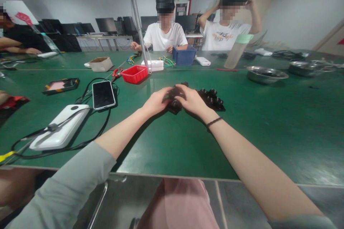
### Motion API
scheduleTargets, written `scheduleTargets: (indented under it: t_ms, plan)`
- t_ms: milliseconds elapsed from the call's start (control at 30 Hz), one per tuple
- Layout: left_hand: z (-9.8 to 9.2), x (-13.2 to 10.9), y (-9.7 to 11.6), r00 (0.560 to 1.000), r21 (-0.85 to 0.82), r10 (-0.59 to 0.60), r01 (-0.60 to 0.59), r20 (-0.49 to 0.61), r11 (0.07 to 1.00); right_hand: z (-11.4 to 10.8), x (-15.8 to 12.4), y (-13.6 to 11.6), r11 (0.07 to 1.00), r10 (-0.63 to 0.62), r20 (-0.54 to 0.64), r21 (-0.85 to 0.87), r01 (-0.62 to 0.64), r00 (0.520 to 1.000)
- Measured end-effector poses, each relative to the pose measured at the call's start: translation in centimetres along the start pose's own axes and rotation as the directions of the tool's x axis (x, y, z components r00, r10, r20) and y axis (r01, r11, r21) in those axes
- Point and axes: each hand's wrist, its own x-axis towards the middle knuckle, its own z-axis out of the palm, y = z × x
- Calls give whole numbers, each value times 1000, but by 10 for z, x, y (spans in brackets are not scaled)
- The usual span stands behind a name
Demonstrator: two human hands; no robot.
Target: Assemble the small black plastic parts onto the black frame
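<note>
Several small black parts (175, 106) lie in a cluster on the green table (172, 143), in front of me. My left hand (158, 101) curls its fingers round the left side of this cluster. From the right, my right hand (191, 99) closes over the same dark parts, its fingertips near those of my left hand. Just right of my right hand sits another group of black parts with round knobs (212, 98). The fingers cover much of the nearer cluster, so its exact shape is hidden.
Left are a phone (103, 94), a white power bank (61, 127) with black cables and a red tray (135, 74). Farther back stand a blue bin (184, 55), a bottle (238, 52) and metal bowls (266, 75). Two people sit opposite; another person is at far left.
</note>
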Motion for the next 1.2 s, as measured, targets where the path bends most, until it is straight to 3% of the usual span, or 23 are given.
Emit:
scheduleTargets:
  t_ms: [767, 1200]
  plan:
    - [-1, -1, 3, 991, 59, -119, 116, 57, 992, 4, 0, 5, 993, 12, 14, 120, -14, 1000]
    - [-1, 1, -1, 997, 92, -67, 63, 38, 994, 4, 1, 7, 992, -1, 19, 126, -2, 1000]
